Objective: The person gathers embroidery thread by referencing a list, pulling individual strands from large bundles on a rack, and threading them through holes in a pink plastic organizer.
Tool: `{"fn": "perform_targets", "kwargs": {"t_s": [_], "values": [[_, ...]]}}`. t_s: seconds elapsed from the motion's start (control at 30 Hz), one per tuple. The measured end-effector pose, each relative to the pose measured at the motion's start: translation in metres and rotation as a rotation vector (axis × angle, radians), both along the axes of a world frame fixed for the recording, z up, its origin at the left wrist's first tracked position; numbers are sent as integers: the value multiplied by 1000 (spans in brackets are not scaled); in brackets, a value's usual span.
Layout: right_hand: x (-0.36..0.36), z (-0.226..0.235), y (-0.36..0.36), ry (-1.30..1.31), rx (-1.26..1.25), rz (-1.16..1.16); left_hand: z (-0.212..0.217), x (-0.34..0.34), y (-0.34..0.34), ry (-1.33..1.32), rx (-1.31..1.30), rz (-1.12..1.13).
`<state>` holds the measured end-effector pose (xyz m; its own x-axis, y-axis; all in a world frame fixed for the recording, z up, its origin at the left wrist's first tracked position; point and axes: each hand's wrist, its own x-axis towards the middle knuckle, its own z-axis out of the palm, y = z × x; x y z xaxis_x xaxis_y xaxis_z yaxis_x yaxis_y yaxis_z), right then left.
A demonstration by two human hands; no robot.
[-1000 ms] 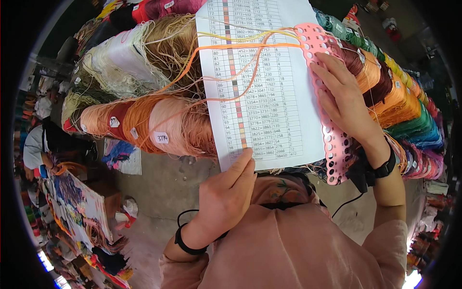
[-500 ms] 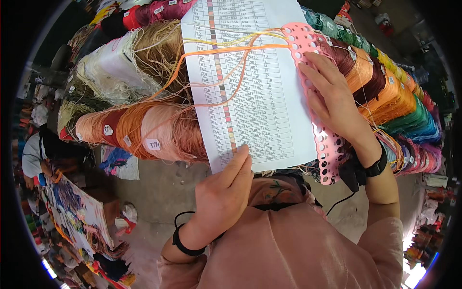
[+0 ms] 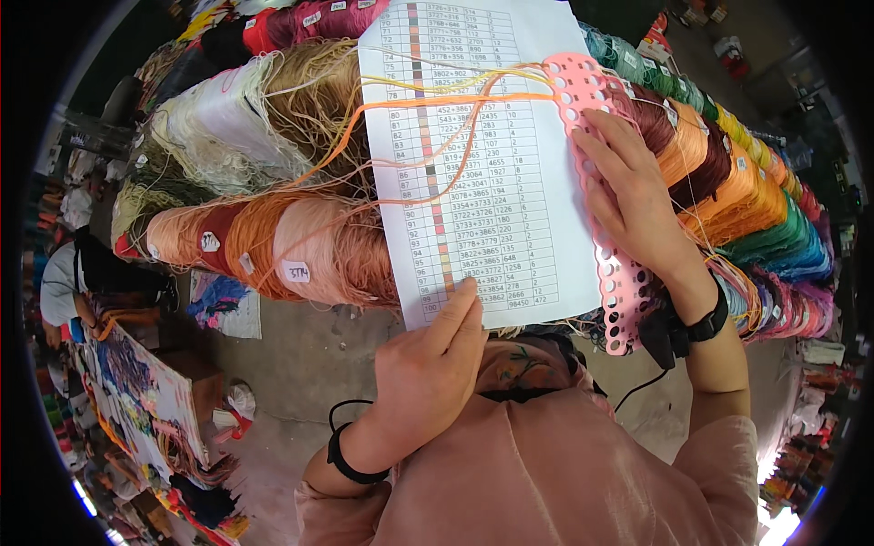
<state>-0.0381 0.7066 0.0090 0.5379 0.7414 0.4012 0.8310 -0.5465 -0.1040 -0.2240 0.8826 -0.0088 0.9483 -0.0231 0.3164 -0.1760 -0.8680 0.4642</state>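
Note:
A white printed chart sheet (image 3: 546, 209), with a column of small colour swatches, lies over hanks of thread. My left hand (image 3: 426, 359) is at its lower edge, the index finger stretched out with its tip touching a row near the bottom. The other fingers are partly folded and the thumb is hidden. My right hand (image 3: 628, 187) rests with fingers spread across the sheet's right side and a pink punched thread card (image 3: 583, 86). Orange thread (image 3: 455, 98) and yellow and peach strands run from the card's holes leftward over the sheet.
Large skeins surround the sheet: white ones (image 3: 214, 118) at left, peach ones (image 3: 332, 246) below them, orange ones (image 3: 733, 209) at right. A person (image 3: 68, 282) is beside a thread-covered table (image 3: 137, 382) at far left. A black device (image 3: 663, 337) sits by my right wrist.
The sheet and pink card have shifted slightly right and down in the picture, with both hands still on them. The left index fingertip stays near the same bottom rows.

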Motion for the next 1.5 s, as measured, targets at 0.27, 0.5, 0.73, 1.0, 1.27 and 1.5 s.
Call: {"fn": "perform_targets", "kwargs": {"t_s": [0.27,0.5,0.73,1.0,1.27,1.5], "values": [[0,-3,1,-13,4,-12,0,0,0,14,-12,5],[1,-5,0,-32,4,-15,2,2,0,12,-36,-4],[-3,-5,-1,-18,12,-16,3,1,-1,33,-56,21],[-1,-6,-1,-25,11,-28,6,8,0,32,-16,10],[0,0,8,-27,45,-13,13,12,8,29,-27,14],[-8,-2,3,23,24,-12,33,15,71,-46,-191,-186]]}}
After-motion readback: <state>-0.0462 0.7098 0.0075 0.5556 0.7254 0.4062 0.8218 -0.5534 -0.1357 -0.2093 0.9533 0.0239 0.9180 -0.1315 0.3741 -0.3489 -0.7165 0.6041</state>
